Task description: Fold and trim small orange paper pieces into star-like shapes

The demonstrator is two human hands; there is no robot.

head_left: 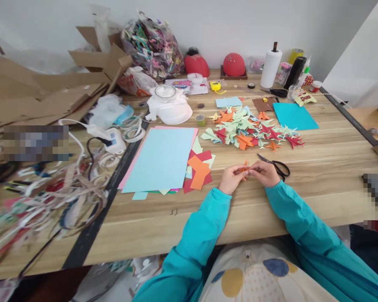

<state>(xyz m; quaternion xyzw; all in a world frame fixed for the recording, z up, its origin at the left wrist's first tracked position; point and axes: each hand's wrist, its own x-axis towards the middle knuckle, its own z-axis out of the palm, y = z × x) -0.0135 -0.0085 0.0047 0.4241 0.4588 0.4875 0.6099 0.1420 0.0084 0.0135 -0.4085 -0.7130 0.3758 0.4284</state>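
Observation:
My left hand (231,177) and my right hand (265,173) meet low over the wooden table (327,167), both pinching a small folded orange paper piece (244,169). Black-handled scissors (279,166) lie just behind my right hand. Beyond my hands spreads a heap of folded paper figures (250,132) in orange, red and pale green. To the left of my left hand lies a stack of coloured paper sheets (162,159), light blue on top, with orange and red scraps (199,172) at its right edge.
A teal sheet (294,116) lies at the back right. A paper towel roll (271,67), red domes (233,64), a white bowl-shaped object (170,109) and a full plastic bag (153,46) line the back. Cardboard (44,92) and tangled strips (44,197) fill the left.

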